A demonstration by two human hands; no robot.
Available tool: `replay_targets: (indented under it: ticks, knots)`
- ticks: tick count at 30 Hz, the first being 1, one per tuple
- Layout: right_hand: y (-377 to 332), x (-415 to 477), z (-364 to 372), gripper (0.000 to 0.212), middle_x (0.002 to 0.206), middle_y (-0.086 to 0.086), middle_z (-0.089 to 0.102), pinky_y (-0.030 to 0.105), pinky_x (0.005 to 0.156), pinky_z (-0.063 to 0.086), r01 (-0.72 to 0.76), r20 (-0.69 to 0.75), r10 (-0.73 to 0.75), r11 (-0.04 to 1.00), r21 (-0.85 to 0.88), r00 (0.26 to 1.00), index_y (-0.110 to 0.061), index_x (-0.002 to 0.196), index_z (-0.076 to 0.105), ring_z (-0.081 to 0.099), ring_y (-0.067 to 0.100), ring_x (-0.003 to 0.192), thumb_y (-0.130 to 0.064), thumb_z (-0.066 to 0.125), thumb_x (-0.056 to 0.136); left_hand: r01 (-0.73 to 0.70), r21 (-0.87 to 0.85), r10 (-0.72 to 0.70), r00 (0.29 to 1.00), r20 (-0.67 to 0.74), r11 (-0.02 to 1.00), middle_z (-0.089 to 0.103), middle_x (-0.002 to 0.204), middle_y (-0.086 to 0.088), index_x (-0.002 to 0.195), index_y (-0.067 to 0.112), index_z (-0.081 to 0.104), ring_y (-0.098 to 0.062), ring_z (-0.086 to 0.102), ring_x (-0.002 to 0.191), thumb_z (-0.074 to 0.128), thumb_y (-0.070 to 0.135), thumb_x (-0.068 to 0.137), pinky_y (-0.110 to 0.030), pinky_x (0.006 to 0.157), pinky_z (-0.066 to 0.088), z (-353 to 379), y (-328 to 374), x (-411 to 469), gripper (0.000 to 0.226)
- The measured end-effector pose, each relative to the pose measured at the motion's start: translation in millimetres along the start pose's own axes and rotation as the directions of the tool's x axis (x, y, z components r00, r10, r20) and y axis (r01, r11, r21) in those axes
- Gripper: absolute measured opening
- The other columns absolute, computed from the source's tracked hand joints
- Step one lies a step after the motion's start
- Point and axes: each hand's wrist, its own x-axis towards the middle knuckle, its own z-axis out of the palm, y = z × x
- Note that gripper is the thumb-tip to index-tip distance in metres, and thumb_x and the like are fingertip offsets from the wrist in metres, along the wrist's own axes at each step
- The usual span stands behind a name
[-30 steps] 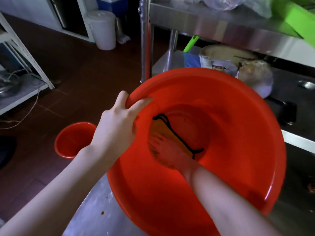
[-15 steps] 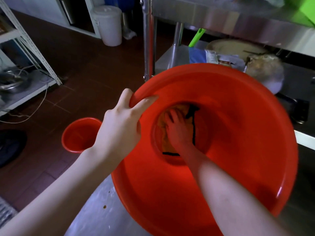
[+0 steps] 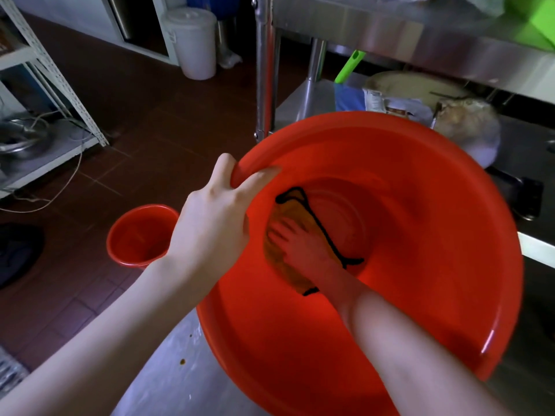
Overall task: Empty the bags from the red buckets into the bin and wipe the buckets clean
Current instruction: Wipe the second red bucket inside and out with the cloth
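A large red bucket (image 3: 420,205) fills the middle of the view, tilted toward me over a steel counter. My left hand (image 3: 210,226) grips its near-left rim, thumb inside and fingers outside. Deep in the bucket, my right hand (image 3: 300,244) presses a yellow cloth with black edging (image 3: 288,211) flat against the left side of the bottom. A second, smaller red bucket (image 3: 138,235) stands upright on the floor to the left.
A white lidded bin (image 3: 193,40) stands on the brown tiled floor at the back. A steel table leg (image 3: 264,70) rises just behind the bucket. A lower shelf holds bags and a pot (image 3: 420,91). A white rack (image 3: 45,85) is on the left.
My right hand has slid the cloth from the far middle of the bucket's bottom down to its left side. My left hand keeps its hold on the rim.
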Motion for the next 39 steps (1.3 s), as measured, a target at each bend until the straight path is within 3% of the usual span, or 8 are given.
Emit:
replay_targets:
  ticks: [3, 7, 13, 20, 30, 34, 37, 39]
  knots:
    - [21, 14, -19, 0.057, 0.157, -0.004, 0.022, 0.042, 0.102, 0.041, -0.263, -0.102, 0.276, 0.957, 0.119, 0.956, -0.026, 0.144, 0.035, 0.036, 0.027, 0.132, -0.027, 0.053, 0.090, 0.004, 0.006, -0.004, 1.000, 0.005, 1.000, 0.040, 0.106, -0.010, 0.141, 0.032, 0.048, -0.026, 0.044, 0.048, 0.063, -0.005, 0.076, -0.037, 0.045, 0.050, 0, 1, -1, 0.076]
    - [16, 11, -11, 0.055, 0.157, 0.004, 0.020, 0.043, 0.114, 0.027, -0.371, -0.148, 0.409, 0.899, 0.231, 0.900, -0.020, 0.146, 0.033, 0.021, 0.029, 0.142, -0.020, 0.047, 0.092, 0.002, 0.004, -0.001, 1.000, -0.012, 1.000, 0.040, 0.105, -0.010, 0.139, 0.030, 0.051, -0.025, 0.043, 0.047, 0.065, -0.007, 0.074, -0.037, 0.043, 0.050, 1, 6, -4, 0.076]
    - [-13, -18, 11, 0.045, 0.156, 0.000, 0.024, 0.052, 0.118, 0.009, 0.082, 0.055, -0.085, 0.995, 0.059, 0.995, -0.020, 0.141, 0.042, 0.008, 0.021, 0.148, -0.022, 0.038, 0.097, 0.051, 0.006, -0.051, 0.999, 0.001, 0.999, 0.040, 0.105, -0.011, 0.140, 0.034, 0.049, -0.029, 0.044, 0.047, 0.063, -0.005, 0.075, -0.039, 0.046, 0.051, -1, 2, -3, 0.077]
    - [-11, -35, 20, 0.037, 0.153, -0.003, 0.031, 0.054, 0.116, 0.008, 0.240, 0.131, -0.237, 0.971, -0.008, 0.963, -0.021, 0.132, 0.052, 0.015, 0.016, 0.147, -0.022, 0.039, 0.098, 0.097, 0.012, -0.097, 0.995, -0.004, 0.995, 0.037, 0.107, -0.010, 0.142, 0.033, 0.046, -0.026, 0.042, 0.047, 0.063, -0.008, 0.073, -0.038, 0.045, 0.050, 0, 3, -12, 0.082]
    - [1, 7, -4, 0.073, 0.161, -0.007, 0.011, 0.046, 0.114, 0.026, -0.166, -0.115, 0.185, 0.973, 0.159, 0.976, -0.028, 0.147, 0.031, 0.013, 0.020, 0.147, -0.028, 0.064, 0.082, 0.097, 0.046, -0.096, 0.995, -0.031, 0.994, 0.037, 0.104, -0.010, 0.141, 0.033, 0.046, -0.028, 0.043, 0.048, 0.063, -0.007, 0.074, -0.035, 0.043, 0.046, 2, 13, -18, 0.080]
    - [34, 4, -15, 0.063, 0.158, -0.005, 0.020, 0.045, 0.110, 0.033, -0.350, -0.145, 0.397, 0.897, 0.272, 0.906, -0.028, 0.141, 0.036, 0.038, 0.029, 0.133, -0.019, 0.062, 0.084, 0.103, 0.039, -0.102, 0.994, -0.045, 0.994, 0.038, 0.103, -0.010, 0.141, 0.032, 0.048, -0.029, 0.046, 0.048, 0.063, -0.006, 0.079, -0.040, 0.045, 0.050, 0, 14, -18, 0.073]
    - [57, -23, -11, 0.048, 0.157, 0.001, 0.026, 0.044, 0.109, 0.026, -0.488, -0.124, 0.531, 0.832, 0.263, 0.838, -0.027, 0.136, 0.042, 0.040, 0.033, 0.132, -0.017, 0.047, 0.090, 0.102, 0.030, -0.100, 0.994, -0.052, 0.994, 0.038, 0.102, -0.011, 0.140, 0.032, 0.049, -0.029, 0.044, 0.048, 0.062, -0.007, 0.079, -0.038, 0.044, 0.049, 0, 16, -19, 0.073]
    - [59, -48, -2, 0.045, 0.158, 0.007, 0.023, 0.045, 0.104, 0.035, -0.544, -0.076, 0.579, 0.797, 0.263, 0.812, -0.024, 0.134, 0.044, 0.041, 0.039, 0.129, -0.014, 0.045, 0.090, 0.091, 0.024, -0.089, 0.994, -0.060, 0.996, 0.038, 0.102, -0.011, 0.140, 0.031, 0.049, -0.029, 0.043, 0.047, 0.061, -0.008, 0.079, -0.037, 0.043, 0.048, 0, 17, -19, 0.073]
